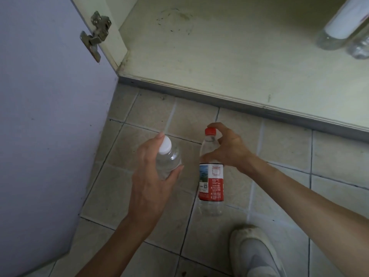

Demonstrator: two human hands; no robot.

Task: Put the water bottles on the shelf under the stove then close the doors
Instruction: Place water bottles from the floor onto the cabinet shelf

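Note:
My left hand point(151, 176) grips a clear water bottle with a white cap point(169, 156) by its upper body, above the tiled floor. My right hand point(227, 148) holds a clear bottle with a red cap and red label point(211, 182) around its neck and shoulder. Both bottles are upright, in front of the open cabinet. The cream shelf floor point(229, 56) lies beyond them. Two more bottles point(343, 27) stand at the shelf's far right, partly cut off by the frame edge.
The lilac cabinet door point(46, 116) stands open at the left, with a metal hinge point(95, 35) on its inner face. A grey plinth edge point(219, 98) runs below the shelf. My white shoe point(255, 254) rests on the beige floor tiles at the bottom right.

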